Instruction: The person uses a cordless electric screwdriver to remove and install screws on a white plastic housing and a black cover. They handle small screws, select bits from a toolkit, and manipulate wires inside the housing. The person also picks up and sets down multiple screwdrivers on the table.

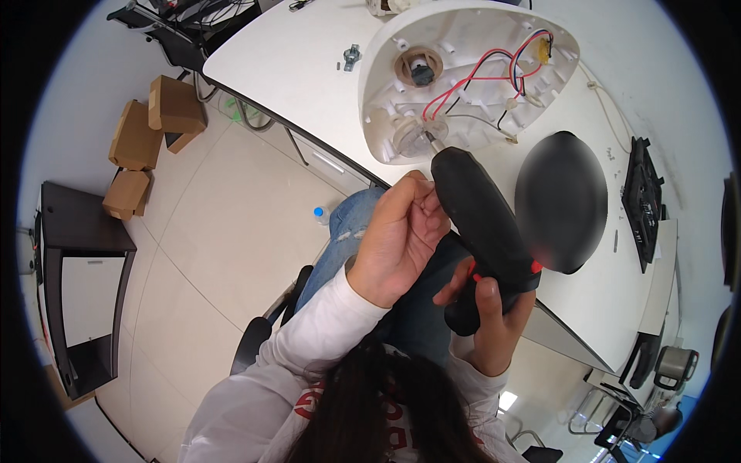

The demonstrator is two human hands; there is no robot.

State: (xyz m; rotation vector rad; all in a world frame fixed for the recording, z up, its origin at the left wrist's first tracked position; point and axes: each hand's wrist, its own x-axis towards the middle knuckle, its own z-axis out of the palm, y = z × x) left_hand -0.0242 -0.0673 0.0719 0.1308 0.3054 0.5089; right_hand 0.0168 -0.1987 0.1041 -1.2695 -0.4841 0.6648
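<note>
While a black power driver [482, 216], right of centre, points its bit at a translucent round part [407, 139] in a white shell [472, 38] at twelve o'clock, the right hand [503, 330] wraps its handle at six. At nine, the left hand [397, 238] curls; whether it pinches anything, I cannot tell.

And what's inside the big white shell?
Inside the white shell are coloured wires, a yellow patch, a round brown part and a clear round piece. The drill hides some near edge, so what's behind it can't be seen.
</note>
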